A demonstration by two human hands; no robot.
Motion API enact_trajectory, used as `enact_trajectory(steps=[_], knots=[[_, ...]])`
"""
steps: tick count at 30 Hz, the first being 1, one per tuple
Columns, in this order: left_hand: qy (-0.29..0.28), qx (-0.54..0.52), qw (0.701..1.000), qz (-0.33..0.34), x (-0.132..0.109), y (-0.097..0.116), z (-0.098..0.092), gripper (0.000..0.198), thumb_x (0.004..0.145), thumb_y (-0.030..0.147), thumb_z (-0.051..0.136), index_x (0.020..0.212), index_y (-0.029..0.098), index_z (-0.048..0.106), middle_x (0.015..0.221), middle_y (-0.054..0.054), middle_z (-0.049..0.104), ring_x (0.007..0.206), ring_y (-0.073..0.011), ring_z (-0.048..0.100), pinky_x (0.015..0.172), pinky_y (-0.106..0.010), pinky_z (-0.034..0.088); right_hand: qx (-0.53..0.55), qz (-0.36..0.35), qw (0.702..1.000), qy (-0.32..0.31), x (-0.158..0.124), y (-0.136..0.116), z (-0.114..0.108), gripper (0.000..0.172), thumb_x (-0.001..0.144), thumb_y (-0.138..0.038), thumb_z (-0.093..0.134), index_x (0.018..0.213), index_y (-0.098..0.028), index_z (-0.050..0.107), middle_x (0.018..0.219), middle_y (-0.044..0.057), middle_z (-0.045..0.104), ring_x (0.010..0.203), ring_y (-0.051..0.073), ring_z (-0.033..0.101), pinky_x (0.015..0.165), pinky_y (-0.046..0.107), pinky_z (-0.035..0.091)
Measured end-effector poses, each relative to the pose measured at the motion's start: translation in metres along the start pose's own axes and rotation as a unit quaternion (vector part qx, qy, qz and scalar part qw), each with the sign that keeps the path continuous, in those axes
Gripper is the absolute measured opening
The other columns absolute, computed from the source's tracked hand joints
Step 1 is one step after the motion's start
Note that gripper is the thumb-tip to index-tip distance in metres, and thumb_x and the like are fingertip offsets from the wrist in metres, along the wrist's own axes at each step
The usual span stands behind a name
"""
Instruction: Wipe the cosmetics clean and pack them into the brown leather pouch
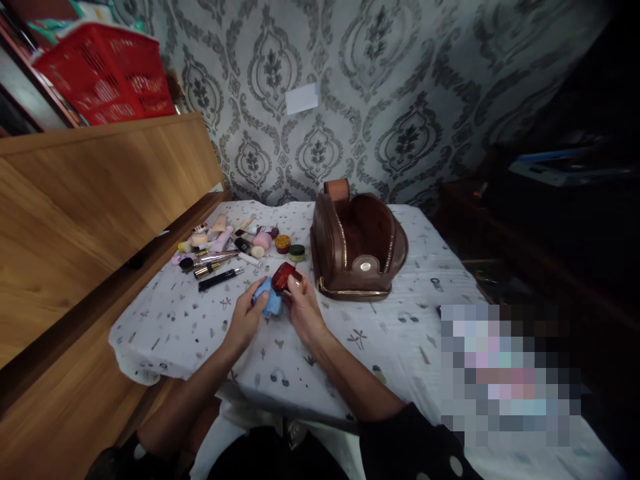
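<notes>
- Left hand [245,309]: gripping blue cloth [270,300].
- Right hand [306,308]: gripping red case [283,275], left of bag [346,281].
- Bare table [280,353]: between forearms, to near edge (cosmetics [243,246] lie far left).

Loose black sleeves [400,443] with large pale round dots [455,465], forearms [357,380] bare below.

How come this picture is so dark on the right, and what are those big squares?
In the head view, the right side is very dark, hiding details; big blurry squares at lower right cover whatever is there; the red basket tilts, perhaps stretched by the lens; the brown bag, left hand and right hand look clearer.
</notes>
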State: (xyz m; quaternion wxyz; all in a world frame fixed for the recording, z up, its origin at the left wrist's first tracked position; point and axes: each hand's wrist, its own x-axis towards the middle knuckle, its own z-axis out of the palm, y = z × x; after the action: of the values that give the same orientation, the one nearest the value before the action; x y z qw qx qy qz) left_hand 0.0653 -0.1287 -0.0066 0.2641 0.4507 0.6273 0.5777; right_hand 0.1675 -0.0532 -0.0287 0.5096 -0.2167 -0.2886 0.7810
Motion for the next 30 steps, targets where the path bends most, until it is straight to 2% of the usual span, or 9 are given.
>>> enact_trajectory(steps=[5, 11, 15, 19, 23, 25, 27, 28, 30], knots=[[-0.001, -0.141, 0.986, -0.091, 0.000, 0.005, 0.004, 0.055, 0.075, 0.047, 0.073, 0.120, 0.016, 0.067, 0.102, -0.008, 0.074, 0.083, -0.0186, 0.067, 0.077, -0.029, 0.053, -0.167, -0.100, 0.980, -0.027, 0.000, -0.004, -0.002, 0.056, 0.070, -0.043, 0.078, 0.118, -0.025, 0.054, 0.113, 0.005, 0.067, 0.097, 0.021, 0.064, 0.089, 0.037, 0.052], [-0.015, -0.145, 0.988, -0.059, 0.014, 0.008, 0.000, 0.043, 0.076, 0.045, 0.073, 0.111, 0.020, 0.073, 0.112, -0.008, 0.073, 0.104, -0.0212, 0.066, 0.097, -0.033, 0.048, -0.376, -0.277, 0.884, -0.019, -0.005, -0.010, -0.006, 0.056, 0.074, -0.036, 0.076, 0.125, -0.021, 0.056, 0.121, 0.010, 0.062, 0.113, 0.027, 0.058, 0.102, 0.046, 0.044], [-0.019, -0.190, 0.978, -0.088, 0.028, 0.015, 0.003, 0.046, 0.071, 0.047, 0.078, 0.108, 0.020, 0.073, 0.107, -0.007, 0.074, 0.104, -0.0235, 0.067, 0.093, -0.034, 0.051, -0.439, -0.312, 0.843, -0.017, -0.004, -0.005, -0.009, 0.064, 0.073, -0.031, 0.078, 0.131, -0.022, 0.052, 0.125, 0.011, 0.059, 0.119, 0.029, 0.054, 0.106, 0.048, 0.042], [-0.064, -0.247, 0.960, -0.117, 0.041, 0.020, 0.011, 0.043, 0.064, 0.043, 0.084, 0.096, 0.016, 0.075, 0.096, -0.008, 0.076, 0.096, -0.0240, 0.069, 0.086, -0.032, 0.054, -0.448, -0.330, 0.831, 0.018, 0.002, -0.007, -0.012, 0.070, 0.067, -0.034, 0.082, 0.128, -0.019, 0.052, 0.122, 0.013, 0.057, 0.115, 0.030, 0.056, 0.101, 0.046, 0.046], [-0.060, -0.231, 0.962, -0.129, 0.055, 0.014, 0.013, 0.044, 0.061, 0.045, 0.086, 0.090, 0.015, 0.074, 0.093, -0.008, 0.075, 0.091, -0.0237, 0.070, 0.083, -0.032, 0.055, -0.403, -0.298, 0.865, -0.003, 0.006, -0.014, -0.012, 0.055, 0.069, -0.038, 0.081, 0.114, -0.019, 0.055, 0.109, 0.009, 0.063, 0.102, 0.026, 0.061, 0.092, 0.040, 0.049], [-0.049, -0.156, 0.983, -0.084, 0.061, 0.011, 0.011, 0.043, 0.068, 0.048, 0.080, 0.096, 0.017, 0.073, 0.101, -0.009, 0.074, 0.097, -0.0247, 0.069, 0.088, -0.035, 0.053, -0.374, -0.263, 0.889, -0.016, 0.007, -0.016, -0.011, 0.048, 0.072, -0.036, 0.077, 0.111, -0.020, 0.055, 0.101, 0.005, 0.066, 0.093, 0.022, 0.063, 0.083, 0.036, 0.051], [-0.043, -0.036, 0.998, 0.029, 0.063, 0.010, 0.009, 0.038, 0.081, 0.045, 0.070, 0.109, 0.019, 0.070, 0.116, -0.009, 0.071, 0.110, -0.0249, 0.064, 0.099, -0.038, 0.049, -0.366, -0.247, 0.897, -0.008, 0.009, -0.015, -0.010, 0.043, 0.071, -0.032, 0.076, 0.107, -0.021, 0.055, 0.096, 0.004, 0.066, 0.085, 0.021, 0.062, 0.075, 0.033, 0.051], [-0.053, 0.027, 0.993, 0.104, 0.062, 0.010, 0.008, 0.035, 0.087, 0.041, 0.064, 0.115, 0.021, 0.068, 0.122, -0.009, 0.068, 0.116, -0.0245, 0.061, 0.103, -0.039, 0.045, -0.374, -0.252, 0.893, 0.001, 0.010, -0.015, -0.010, 0.042, 0.070, -0.029, 0.075, 0.106, -0.021, 0.056, 0.095, 0.003, 0.065, 0.083, 0.021, 0.062, 0.074, 0.032, 0.051], [-0.116, 0.128, 0.950, 0.259, 0.059, 0.010, 0.006, 0.031, 0.092, 0.030, 0.057, 0.121, 0.023, 0.066, 0.128, -0.008, 0.065, 0.122, -0.0237, 0.057, 0.108, -0.040, 0.042, -0.399, -0.280, 0.873, 0.012, 0.011, -0.014, -0.010, 0.038, 0.068, -0.021, 0.071, 0.103, -0.022, 0.058, 0.093, 0.003, 0.065, 0.083, 0.021, 0.062, 0.075, 0.033, 0.051]])
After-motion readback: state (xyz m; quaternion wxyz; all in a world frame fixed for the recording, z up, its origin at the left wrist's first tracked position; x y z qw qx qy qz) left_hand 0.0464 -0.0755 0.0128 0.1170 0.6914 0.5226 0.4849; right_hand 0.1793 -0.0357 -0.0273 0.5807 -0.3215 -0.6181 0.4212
